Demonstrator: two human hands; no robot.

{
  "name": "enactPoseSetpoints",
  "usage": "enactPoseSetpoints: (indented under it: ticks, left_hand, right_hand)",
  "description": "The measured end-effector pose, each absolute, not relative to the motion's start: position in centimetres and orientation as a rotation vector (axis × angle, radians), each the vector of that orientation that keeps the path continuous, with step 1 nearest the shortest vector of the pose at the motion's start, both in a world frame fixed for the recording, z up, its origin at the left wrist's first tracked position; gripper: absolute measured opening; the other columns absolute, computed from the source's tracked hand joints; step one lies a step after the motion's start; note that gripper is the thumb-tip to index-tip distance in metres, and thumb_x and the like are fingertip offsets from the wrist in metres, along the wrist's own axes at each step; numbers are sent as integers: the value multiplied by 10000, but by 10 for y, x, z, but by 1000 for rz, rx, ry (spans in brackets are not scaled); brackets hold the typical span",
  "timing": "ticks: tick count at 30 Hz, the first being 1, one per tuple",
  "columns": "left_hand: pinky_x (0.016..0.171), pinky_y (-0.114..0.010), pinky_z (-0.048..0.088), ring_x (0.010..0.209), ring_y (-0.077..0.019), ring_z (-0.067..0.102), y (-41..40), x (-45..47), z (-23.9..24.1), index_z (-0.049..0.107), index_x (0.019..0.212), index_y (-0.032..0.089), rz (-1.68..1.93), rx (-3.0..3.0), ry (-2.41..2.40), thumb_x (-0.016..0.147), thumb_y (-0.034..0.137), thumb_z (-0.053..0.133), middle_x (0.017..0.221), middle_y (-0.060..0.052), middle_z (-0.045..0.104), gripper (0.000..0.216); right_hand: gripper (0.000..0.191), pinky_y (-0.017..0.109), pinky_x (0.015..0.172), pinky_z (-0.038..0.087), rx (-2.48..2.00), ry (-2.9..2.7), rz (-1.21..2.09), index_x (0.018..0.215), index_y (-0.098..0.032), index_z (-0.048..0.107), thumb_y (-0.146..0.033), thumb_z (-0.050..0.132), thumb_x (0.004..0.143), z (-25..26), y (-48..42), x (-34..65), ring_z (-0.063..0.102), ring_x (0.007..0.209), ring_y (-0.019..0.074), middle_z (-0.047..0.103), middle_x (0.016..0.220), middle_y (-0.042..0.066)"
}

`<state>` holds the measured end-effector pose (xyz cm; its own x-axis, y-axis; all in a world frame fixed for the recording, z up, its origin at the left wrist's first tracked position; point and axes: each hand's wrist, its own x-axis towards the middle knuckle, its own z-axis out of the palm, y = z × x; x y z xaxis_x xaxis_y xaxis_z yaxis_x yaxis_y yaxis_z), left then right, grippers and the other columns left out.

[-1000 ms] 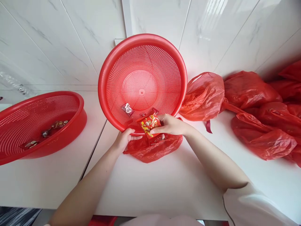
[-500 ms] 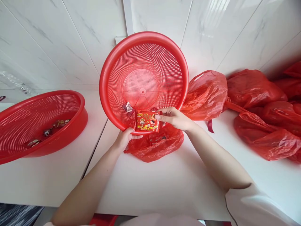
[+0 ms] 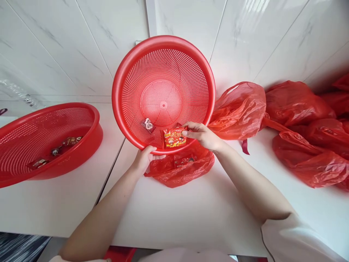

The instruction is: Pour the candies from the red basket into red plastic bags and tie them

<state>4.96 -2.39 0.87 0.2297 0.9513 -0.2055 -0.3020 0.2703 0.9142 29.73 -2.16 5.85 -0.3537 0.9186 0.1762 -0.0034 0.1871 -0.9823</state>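
A round red plastic colander basket is tipped toward me, and its lower rim is gripped by my left hand. My right hand pinches the right end of a red snack packet with yellow print, just inside the basket's lower rim. To the left of it in the basket lies a small dark purple wrapped sweet. Below the rim an open red plastic bag sits on the white table, with another red packet showing in its mouth. The bag's back part is hidden by the basket.
A second red basket with several wrapped sweets stands tilted on the left. Along the right lie several red plastic bags, including a loose one and a tied one. A marbled wall rises behind.
The packet in my right hand has moved slightly right and up and is tilted further back into the basket. The basket has shifted slightly left, still held by my left hand.
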Motion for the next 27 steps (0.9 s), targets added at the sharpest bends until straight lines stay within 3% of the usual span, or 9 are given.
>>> enactPoseSetpoints:
  ticks: [7,11,14,18,22,27]
  left_hand:
    - [856,-469,592,1011,-315,687,-24,49,13,702,954,111,1028,871,889,728,194,615,1017,-114,743,256]
    - [846,-427,592,985,-287,688,-24,50,10,707,866,111,1000,870,927,737,218,623,987,-105,742,188]
    - [853,-412,585,960,-265,685,-23,51,7,694,819,107,980,851,961,723,226,627,944,-100,738,166]
    - [826,-421,594,909,-253,683,-23,51,5,680,777,112,998,882,968,717,227,643,887,-89,730,135]
    - [832,-451,601,917,-263,685,-23,49,5,668,730,127,1019,909,948,727,215,657,886,-76,725,89]
    - [863,-493,597,1013,-304,679,-22,49,7,691,868,125,1055,874,921,704,197,668,973,-81,736,180]
  right_hand:
    - [207,257,647,453,-1086,-2248,1261,927,-164,691,-352,619,875,63,-31,303,592,718,148,669,810,20]
    - [267,235,660,499,-1066,-2263,1457,1109,-192,633,-268,642,852,65,-35,301,637,768,140,677,897,22]
    - [264,218,616,524,-1017,-2144,1704,1105,-188,601,-275,639,859,68,-37,300,647,721,123,665,872,12]
    - [268,224,631,537,-996,-2171,1780,1063,-178,625,-296,680,828,70,-37,303,664,727,130,684,869,21]
    - [296,264,722,525,-1051,-2441,1604,983,-183,708,-347,758,742,67,-37,303,671,832,178,715,886,41]
    - [549,299,731,500,-1258,-2697,1150,1054,-200,699,-459,842,592,59,-40,293,633,891,228,675,1055,76]
